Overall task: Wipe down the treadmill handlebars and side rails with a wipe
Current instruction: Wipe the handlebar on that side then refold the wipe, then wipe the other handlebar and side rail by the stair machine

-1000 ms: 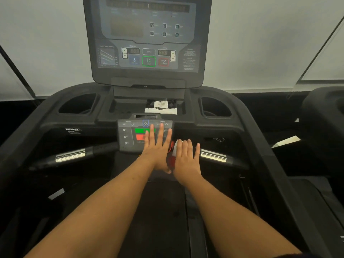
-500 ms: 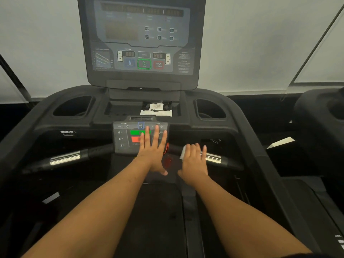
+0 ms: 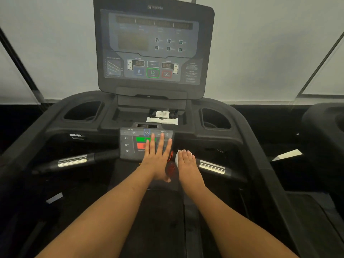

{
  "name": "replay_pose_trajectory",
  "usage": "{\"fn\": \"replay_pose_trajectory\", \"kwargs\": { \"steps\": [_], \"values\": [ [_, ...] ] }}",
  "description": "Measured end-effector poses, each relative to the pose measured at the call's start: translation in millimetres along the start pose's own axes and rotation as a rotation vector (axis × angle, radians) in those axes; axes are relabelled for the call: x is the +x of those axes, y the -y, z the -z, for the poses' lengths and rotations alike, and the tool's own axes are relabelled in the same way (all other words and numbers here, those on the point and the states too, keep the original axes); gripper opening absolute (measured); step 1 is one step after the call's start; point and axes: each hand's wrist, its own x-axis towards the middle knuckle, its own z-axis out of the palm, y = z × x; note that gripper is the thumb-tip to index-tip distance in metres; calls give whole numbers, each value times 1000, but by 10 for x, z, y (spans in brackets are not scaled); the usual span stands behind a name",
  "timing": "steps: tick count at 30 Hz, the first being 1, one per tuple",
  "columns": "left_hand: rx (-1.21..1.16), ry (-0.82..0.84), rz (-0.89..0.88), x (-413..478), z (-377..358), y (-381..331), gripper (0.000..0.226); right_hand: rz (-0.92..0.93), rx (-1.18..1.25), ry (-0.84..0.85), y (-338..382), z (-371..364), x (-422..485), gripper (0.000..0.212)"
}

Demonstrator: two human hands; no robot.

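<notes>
Wipe [image 3: 176, 159] ×1, pressed under right hand [image 3: 187, 164], fingers flat | left hand [image 3: 156, 162] fingers straight, apparently touching panel [image 3: 128, 144] | handlebars [image 3: 72, 162]: 2

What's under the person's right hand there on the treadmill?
A white wipe, its edges peeking out past the fingertips and thumb side of the right hand, pressed flat on the right handlebar. Most of the wipe and the bar beneath it are covered.

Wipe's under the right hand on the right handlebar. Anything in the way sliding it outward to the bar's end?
Nothing visible. Outward of the right hand and wipe, the right handlebar runs bare to its end. The red cord hangs on the inner side, outside that path.
</notes>
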Motion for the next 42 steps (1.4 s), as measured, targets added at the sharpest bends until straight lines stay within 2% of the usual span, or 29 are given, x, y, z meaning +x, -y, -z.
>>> {"fn": "replay_pose_trajectory", "kwargs": {
  "steps": [4,7,9,13,16,20,24,26,28,30,32,35,37,39,42],
  "values": [
    [21,-82,-34,-82,-51,52,134,30,7,-6,-59,76,32,76],
    [62,-101,-34,-277,-111,222,121,-46,62,-25,22,30,136,66],
    [67,-109,29,-457,-174,425,116,-110,84,-54,143,-11,150,63],
    [-17,-141,208,-968,-395,966,117,-27,60,-149,411,-207,-16,75],
    [-39,-17,340,-1428,-529,1329,110,-38,24,-114,541,-381,-157,78],
    [-114,172,428,-1842,-416,1618,91,-89,276,55,907,-469,-465,65],
    [-183,202,433,-1865,-228,1793,83,72,611,238,1592,-167,-420,51],
    [-182,189,433,-1813,-120,1839,80,163,664,207,1894,65,-178,49],
    [-171,154,433,-1744,-80,1912,77,289,506,93,2143,258,140,53],
    [-152,119,422,-1666,-79,2011,73,402,241,-99,2322,388,444,62],
    [-128,86,410,-1595,-77,2097,70,431,53,-144,2422,410,659,68],
    [-121,68,408,-1428,-95,2232,66,408,-183,28,2420,208,759,73],
    [-121,66,412,-1295,-165,2354,67,392,-343,173,2376,11,732,83],
    [-130,62,422,-1210,-227,2526,68,396,-430,217,2354,-101,738,92],
    [-108,128,433,-1174,-318,2901,66,432,-405,188,2349,-70,789,72]
  ]
}}
